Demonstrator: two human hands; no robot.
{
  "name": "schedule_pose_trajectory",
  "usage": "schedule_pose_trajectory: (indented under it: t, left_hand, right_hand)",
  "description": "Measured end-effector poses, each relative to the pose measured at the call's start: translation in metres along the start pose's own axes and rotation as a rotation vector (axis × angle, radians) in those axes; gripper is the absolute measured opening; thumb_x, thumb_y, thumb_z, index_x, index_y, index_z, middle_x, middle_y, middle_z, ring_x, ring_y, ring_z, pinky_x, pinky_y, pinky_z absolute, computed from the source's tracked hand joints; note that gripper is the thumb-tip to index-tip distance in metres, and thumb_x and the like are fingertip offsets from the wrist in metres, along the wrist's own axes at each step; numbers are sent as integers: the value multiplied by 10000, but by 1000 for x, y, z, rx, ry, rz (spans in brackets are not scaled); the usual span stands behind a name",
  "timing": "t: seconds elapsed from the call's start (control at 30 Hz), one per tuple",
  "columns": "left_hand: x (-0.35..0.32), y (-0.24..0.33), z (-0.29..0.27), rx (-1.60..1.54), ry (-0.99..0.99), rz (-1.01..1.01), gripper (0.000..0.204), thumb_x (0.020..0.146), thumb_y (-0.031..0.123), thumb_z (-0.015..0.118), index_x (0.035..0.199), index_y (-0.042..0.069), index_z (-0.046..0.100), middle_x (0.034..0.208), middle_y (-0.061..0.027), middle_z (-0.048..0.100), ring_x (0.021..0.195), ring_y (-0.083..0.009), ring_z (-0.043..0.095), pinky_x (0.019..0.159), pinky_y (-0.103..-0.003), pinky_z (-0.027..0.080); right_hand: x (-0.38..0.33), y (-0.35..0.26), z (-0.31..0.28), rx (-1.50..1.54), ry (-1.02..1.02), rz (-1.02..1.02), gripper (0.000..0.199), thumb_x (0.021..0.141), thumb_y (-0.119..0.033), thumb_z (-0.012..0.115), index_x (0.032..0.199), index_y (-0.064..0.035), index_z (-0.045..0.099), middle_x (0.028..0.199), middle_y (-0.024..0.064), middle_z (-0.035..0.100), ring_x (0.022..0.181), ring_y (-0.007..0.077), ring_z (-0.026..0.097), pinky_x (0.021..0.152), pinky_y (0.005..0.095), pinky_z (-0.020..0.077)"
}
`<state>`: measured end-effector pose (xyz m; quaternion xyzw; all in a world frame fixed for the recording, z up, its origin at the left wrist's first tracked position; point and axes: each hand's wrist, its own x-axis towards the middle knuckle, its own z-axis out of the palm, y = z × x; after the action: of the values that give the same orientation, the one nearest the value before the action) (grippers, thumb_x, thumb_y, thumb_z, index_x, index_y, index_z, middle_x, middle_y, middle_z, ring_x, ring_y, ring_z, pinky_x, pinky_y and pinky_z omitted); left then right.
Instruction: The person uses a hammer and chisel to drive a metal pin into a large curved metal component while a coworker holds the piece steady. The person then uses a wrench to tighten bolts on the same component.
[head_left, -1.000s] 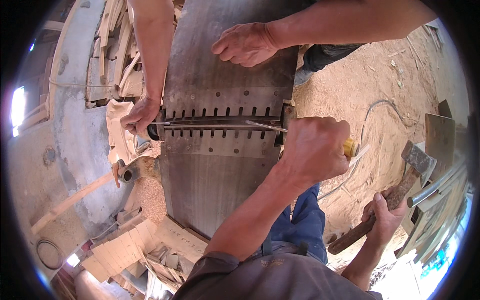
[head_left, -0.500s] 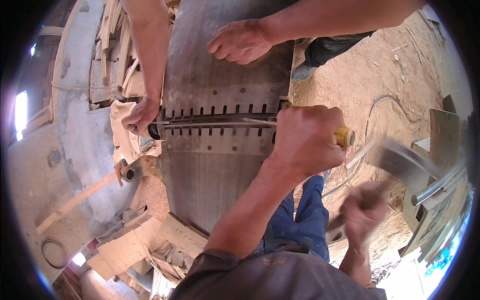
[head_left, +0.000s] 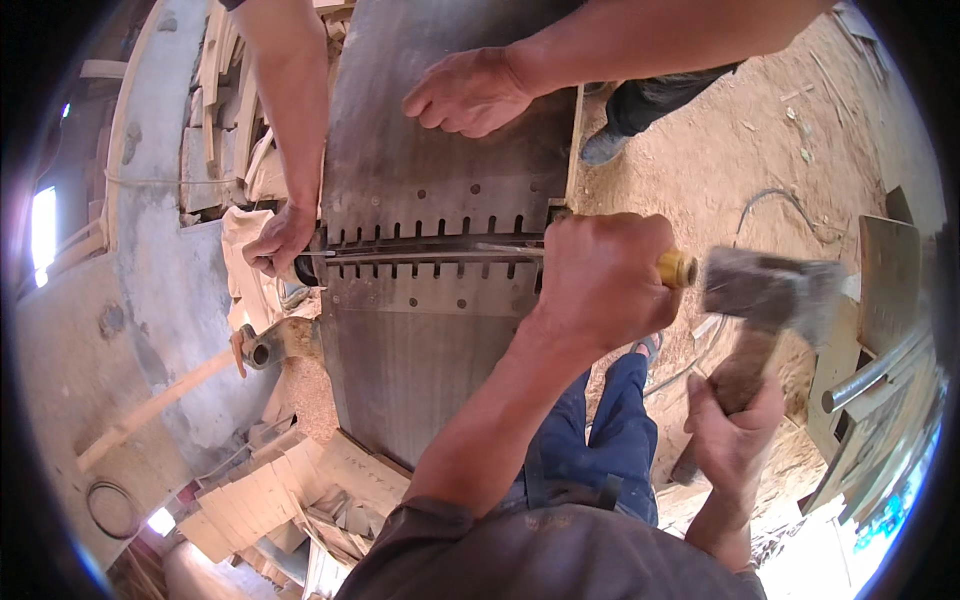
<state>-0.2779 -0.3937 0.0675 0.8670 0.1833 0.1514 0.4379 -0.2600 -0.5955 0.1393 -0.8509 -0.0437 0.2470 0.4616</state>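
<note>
My left hand (head_left: 608, 280) is closed round a screwdriver, whose yellow handle end (head_left: 678, 269) sticks out on the right. Its metal shaft (head_left: 508, 247) runs left along the slot of a steel planer table (head_left: 405, 350) with notched lips. My right hand (head_left: 738, 420) grips the wooden handle of a hammer (head_left: 765, 290). The hammer's head, smeared by motion, is just right of the screwdriver's end, with a small gap between them. At the slot's left end a co-worker's hand (head_left: 283, 240) holds a thin metal rod. Their other hand (head_left: 470, 92) rests, fingers curled, on the far table.
Wood offcuts (head_left: 255, 490) lie piled at the lower left, beside a metal bracket (head_left: 275, 345). Boards and a metal pipe (head_left: 870, 372) lean at the right. A dark cable (head_left: 780, 195) crosses the dusty floor, near the co-worker's shoe (head_left: 604, 146).
The hammer has swung left and come up close to the screwdriver's handle end. My left hand and the co-worker's hands have shifted only slightly.
</note>
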Motion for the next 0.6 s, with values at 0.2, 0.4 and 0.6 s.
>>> schedule_pose_trajectory:
  t: [0.2,0.4,0.6]
  left_hand:
    - [3,-1,6,21,5,20,190,632,153,801,711,97,637,661,-128,624,622,-365,650,554,-426,505]
    - [2,-2,6,32,26,23,181,638,131,794,715,90,635,664,-127,635,622,-364,654,559,-426,510]
    - [6,1,5,35,6,25,176,646,122,796,714,88,637,657,-127,632,631,-365,659,552,-425,506]
  right_hand:
    - [9,11,-15,458,315,-246,208,925,18,666,1090,-47,558,734,38,593,564,111,540,523,258,458]
    - [4,17,-1,108,120,40,202,892,66,701,998,-53,577,706,15,590,510,96,556,439,256,445]
    - [12,33,-34,496,402,-328,100,1038,-104,495,1085,-36,550,706,38,541,574,131,521,546,242,445]
